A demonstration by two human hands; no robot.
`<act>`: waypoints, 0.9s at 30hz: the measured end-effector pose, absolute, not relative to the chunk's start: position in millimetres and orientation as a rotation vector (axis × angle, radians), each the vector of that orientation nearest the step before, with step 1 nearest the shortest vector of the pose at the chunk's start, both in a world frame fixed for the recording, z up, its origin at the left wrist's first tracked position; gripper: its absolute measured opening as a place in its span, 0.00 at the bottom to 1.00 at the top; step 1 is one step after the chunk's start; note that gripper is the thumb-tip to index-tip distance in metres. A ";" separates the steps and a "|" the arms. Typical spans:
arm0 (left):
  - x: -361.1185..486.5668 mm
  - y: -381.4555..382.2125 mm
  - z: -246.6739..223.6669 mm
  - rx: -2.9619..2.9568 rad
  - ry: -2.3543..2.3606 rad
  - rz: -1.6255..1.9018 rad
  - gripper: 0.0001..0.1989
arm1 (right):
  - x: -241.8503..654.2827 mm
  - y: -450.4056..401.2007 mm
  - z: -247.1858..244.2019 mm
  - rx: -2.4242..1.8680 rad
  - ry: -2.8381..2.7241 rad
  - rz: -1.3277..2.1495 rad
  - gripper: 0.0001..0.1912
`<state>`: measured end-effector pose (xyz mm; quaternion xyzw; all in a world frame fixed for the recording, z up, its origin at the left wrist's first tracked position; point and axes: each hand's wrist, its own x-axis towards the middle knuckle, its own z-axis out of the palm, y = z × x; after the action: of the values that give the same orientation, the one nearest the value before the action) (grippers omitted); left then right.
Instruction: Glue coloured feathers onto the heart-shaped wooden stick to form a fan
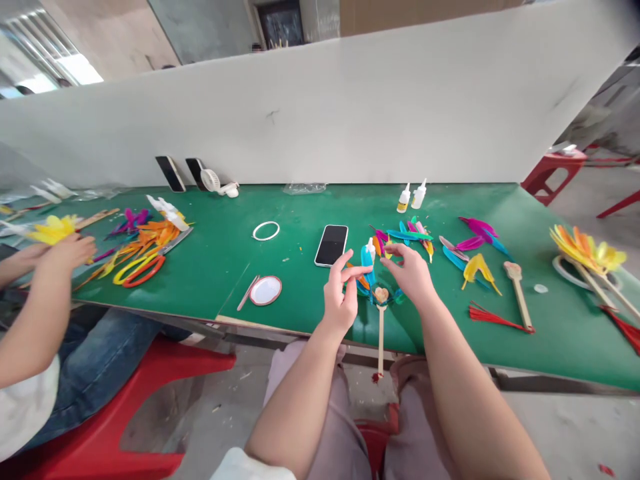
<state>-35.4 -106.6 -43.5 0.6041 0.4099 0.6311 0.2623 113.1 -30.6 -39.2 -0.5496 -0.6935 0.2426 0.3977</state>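
My left hand [341,297] has its fingers stretched and apart. One fingertip overlaps an upright-looking blue feather [367,260]; whether it presses on it I cannot tell. Just to the right, thumb and forefinger of my right hand [411,272] come close together in a pinch; what lies between them is too small to name. Between and below the hands is a wooden-handled stick [381,333] with a heart-like head [381,295], its handle reaching over the table edge. Blue and orange feathers surround that head. A white nozzle tip [371,247] shows behind the blue feather.
A phone [331,245], white ring [266,231] and small dish [266,291] lie left on the green table [295,267]. Glue bottles [404,199] stand behind. Loose feathers [480,233], another stick [520,297] and a red tassel [495,317] lie right. A co-worker's hands [70,250] work far left.
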 end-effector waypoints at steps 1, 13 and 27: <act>-34.8 -106.8 -44.2 1.647 1.103 1.700 0.19 | 115.8 -34.9 -34.3 -1.380 -1.697 0.710 0.13; -27.8 -107.8 -42.8 1.968 1.038 1.347 0.21 | 130.9 -58.0 -17.6 -1.259 -1.523 1.463 0.20; -48.1 -95.6 -46.7 1.882 1.785 1.520 0.16 | 172.7 -47.0 -52.6 -1.644 -1.357 1.017 0.20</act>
<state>-48.1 -95.6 -46.7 0.6246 0.5923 0.5044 0.0676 172.7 -47.0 -52.6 -0.6437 -0.5315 0.3981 0.3803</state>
